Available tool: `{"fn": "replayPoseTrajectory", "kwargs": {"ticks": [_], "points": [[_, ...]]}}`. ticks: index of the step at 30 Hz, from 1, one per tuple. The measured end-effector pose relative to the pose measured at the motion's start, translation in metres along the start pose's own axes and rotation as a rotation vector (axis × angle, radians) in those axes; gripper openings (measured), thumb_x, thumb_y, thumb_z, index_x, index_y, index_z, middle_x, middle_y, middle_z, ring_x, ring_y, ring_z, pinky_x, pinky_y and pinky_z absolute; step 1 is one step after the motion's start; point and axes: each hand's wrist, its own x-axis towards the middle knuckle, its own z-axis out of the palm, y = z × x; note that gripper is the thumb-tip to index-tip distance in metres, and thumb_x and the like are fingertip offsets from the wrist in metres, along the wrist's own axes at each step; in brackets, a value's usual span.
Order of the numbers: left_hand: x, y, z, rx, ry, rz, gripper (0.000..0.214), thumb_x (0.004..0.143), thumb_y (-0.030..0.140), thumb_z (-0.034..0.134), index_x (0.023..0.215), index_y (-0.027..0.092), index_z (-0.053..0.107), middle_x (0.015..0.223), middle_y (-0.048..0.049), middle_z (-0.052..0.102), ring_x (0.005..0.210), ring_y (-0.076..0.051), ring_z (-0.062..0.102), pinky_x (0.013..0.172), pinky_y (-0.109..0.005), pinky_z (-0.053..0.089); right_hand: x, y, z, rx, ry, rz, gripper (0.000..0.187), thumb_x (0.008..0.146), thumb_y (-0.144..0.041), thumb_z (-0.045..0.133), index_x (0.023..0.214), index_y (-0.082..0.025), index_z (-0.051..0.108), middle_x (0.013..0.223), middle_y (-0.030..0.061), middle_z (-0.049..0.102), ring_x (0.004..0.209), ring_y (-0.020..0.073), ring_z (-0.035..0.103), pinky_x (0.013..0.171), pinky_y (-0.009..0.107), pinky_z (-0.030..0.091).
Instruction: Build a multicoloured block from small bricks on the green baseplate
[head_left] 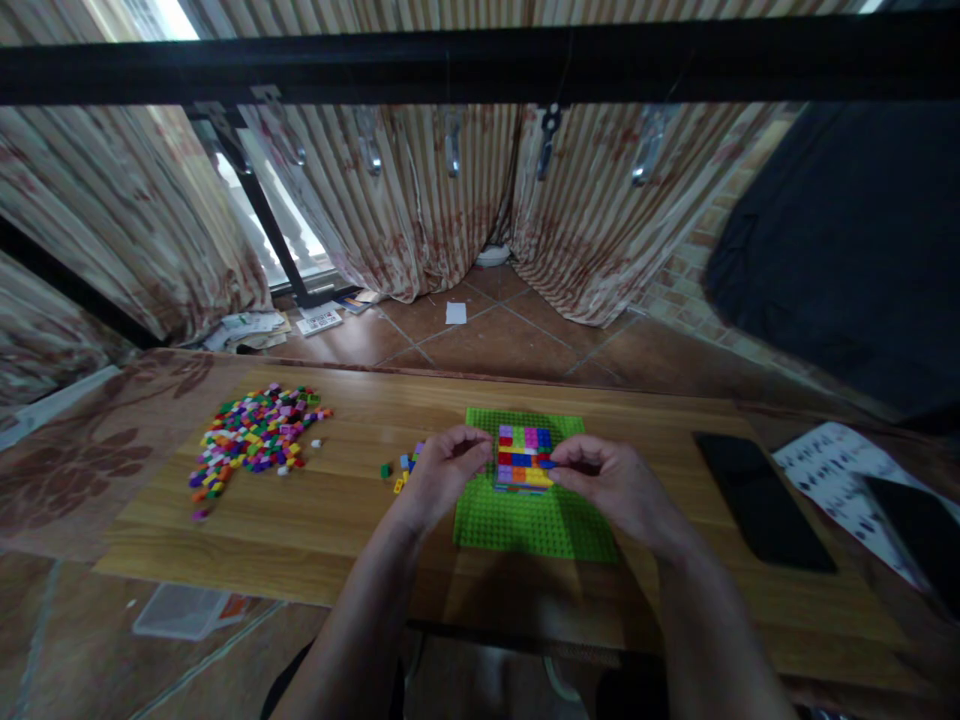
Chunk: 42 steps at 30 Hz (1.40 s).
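Note:
A block of multicoloured toy bricks (523, 458), several layers high, stands on a green studded baseplate (517, 525). At its right edge my right hand (611, 482) is closed, thumb and forefinger pinching a small blue brick (550, 464) against the top layer. My left hand (448, 465) is beside the block's left edge, thumb and fingertips drawn together. What those fingertips hold, if anything, is hidden. A few loose bricks lie partly behind my left hand, among them a green brick (385, 470) and a yellow brick (398, 486).
A large heap of loose bricks (255, 435) spreads over the left of the wooden table (337, 540). To the right lie a black phone-like slab (761, 500) and a printed sheet (840, 490). A clear plastic box (180, 612) rests on the floor. A black bar (480, 75) crosses above.

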Motion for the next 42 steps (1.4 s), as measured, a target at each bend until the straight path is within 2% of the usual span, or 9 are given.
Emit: {"fn": "replayPoseTrajectory", "kwargs": {"ticks": [22,39,42], "points": [[-0.0005,0.0015,-0.0003,0.0,-0.011,-0.021,0.016,0.07,0.03,0.066,0.076,0.015,0.065,0.064,0.0021,0.059,0.058,-0.009,0.049,0.056,-0.022,0.035,0.0022,-0.0019,-0.0015,-0.088,0.018,-0.017,0.019,0.076,-0.039,0.066,0.074,-0.019,0.066,0.071,0.0008,0.066,0.066,0.0157,0.058,0.064,0.029,0.043],[-0.0012,0.0011,-0.0004,0.005,-0.009,-0.006,0.013,0.071,0.027,0.067,0.076,0.014,0.067,0.064,0.0015,0.06,0.058,-0.008,0.048,0.055,-0.021,0.036,0.0057,0.0001,0.003,0.027,0.029,0.016,0.017,0.071,-0.035,0.07,0.071,-0.019,0.065,0.069,0.0001,0.066,0.064,0.0145,0.058,0.063,0.029,0.044],[-0.0007,-0.0006,-0.0009,0.013,-0.015,0.011,0.017,0.071,0.03,0.069,0.078,0.014,0.067,0.064,0.0012,0.061,0.058,-0.009,0.049,0.055,-0.021,0.036,0.0069,0.0015,0.0037,0.084,0.048,0.037,0.021,0.068,-0.035,0.072,0.078,-0.019,0.063,0.072,0.0002,0.067,0.065,0.0151,0.06,0.064,0.029,0.045]]}}
